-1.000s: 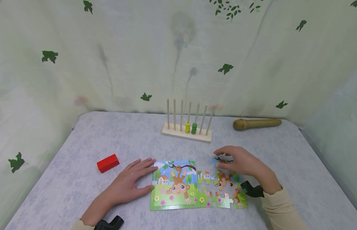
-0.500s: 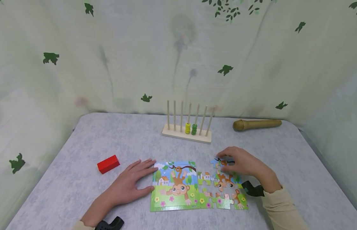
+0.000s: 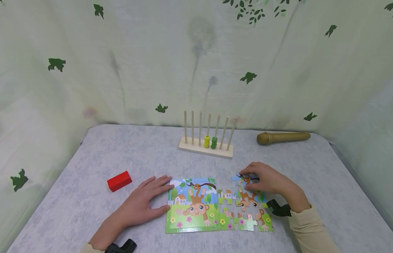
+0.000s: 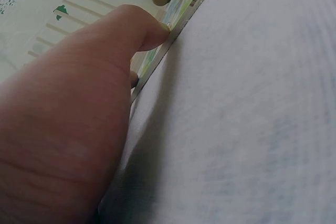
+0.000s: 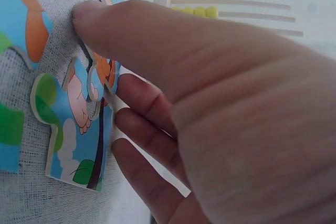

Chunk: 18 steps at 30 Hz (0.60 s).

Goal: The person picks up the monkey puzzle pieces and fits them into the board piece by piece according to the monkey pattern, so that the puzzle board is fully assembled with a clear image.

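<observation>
In the head view my left hand [image 3: 142, 202] lies with fingers spread, its fingertips and thumb at the left edge of a monkey picture puzzle board [image 3: 191, 229]. The left wrist view shows the thumb [image 4: 149, 30] on the board's edge. At the right, my right hand [image 3: 269, 179] bends over joined jigsaw pieces [image 3: 237, 180] bearing a branch and sky. Its fingers [image 5: 139, 116] are at their far edge and its thumb [image 5: 92, 19] at the near side, pinching a piece between them. The hand hides part of that piece.
More jigsaw pieces [image 3: 247, 225] lie in a loose layout right of the board. A red block [image 3: 119, 181] sits at the left. Behind stand a wooden peg rack [image 3: 205, 150] with yellow and green beads and, at the back right, a brown wooden stick [image 3: 283, 137].
My right hand has shifted slightly right and lower over the top pieces, uncovering more of the branch picture. The left hand stays at the board's edge.
</observation>
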Motion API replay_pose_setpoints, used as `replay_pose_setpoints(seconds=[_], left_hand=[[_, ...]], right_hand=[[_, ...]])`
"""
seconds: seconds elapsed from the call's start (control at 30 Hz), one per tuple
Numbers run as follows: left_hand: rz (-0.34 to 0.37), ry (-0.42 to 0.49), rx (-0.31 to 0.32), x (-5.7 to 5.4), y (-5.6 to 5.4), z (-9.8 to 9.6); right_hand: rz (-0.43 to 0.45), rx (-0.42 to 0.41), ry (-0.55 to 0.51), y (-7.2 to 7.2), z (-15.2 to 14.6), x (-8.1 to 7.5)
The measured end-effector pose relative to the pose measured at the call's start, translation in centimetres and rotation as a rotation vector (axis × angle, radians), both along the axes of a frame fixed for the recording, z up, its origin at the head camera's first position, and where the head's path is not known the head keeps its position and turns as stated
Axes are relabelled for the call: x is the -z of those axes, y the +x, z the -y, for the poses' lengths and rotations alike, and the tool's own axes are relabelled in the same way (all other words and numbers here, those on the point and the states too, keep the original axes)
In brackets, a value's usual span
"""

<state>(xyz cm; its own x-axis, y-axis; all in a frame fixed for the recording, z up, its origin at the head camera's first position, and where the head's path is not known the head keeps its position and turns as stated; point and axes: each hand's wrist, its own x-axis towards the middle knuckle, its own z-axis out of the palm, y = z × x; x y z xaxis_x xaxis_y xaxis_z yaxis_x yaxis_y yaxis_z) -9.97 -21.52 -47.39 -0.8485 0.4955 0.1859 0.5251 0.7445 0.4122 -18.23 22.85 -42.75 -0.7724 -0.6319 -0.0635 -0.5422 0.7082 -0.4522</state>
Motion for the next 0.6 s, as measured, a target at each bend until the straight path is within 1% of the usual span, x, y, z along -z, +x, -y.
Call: replay_pose_setpoints(seconds=[0.4,0.6], left_hand=[[-0.006,0.005,-0.001,0.23,0.03,0.01],[0.001,0.005,-0.006,0.18,0.03,0.04]], right_hand=[[-0.009,-0.013,-0.019,0.02,-0.04,0.06],[-0.039,-0.026,-0.039,0.04,0.01,-0.04]])
